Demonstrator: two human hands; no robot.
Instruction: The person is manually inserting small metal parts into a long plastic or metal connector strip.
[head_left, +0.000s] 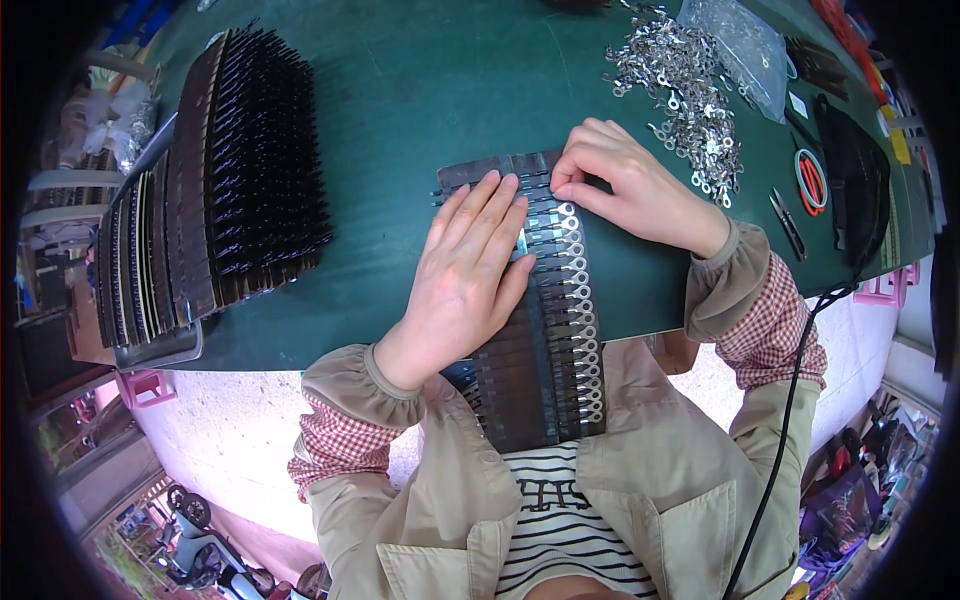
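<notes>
A long dark board [515, 400] lies in front of me, reaching from the green table over its near edge toward my body. Down its right side runs a row of silver ring terminals [585, 310], each at the end of a dark slot or pin. My left hand [465, 265] lies flat across the board's upper part, fingers stretched out over the dark strips. At the board's upper right edge, just above the topmost ring terminal, my right hand [620, 180] pinches with thumb and forefinger. What lies between those fingertips is hidden.
A heap of loose ring terminals [685, 90] lies at the far right beside a clear plastic bag [745, 50]. Tweezers or snips [788, 225], an orange-handled tool [810, 180] and a black pouch [850, 185] lie further right. Several bristling dark boards [250, 170] stand stacked at left on a metal tray [190, 345].
</notes>
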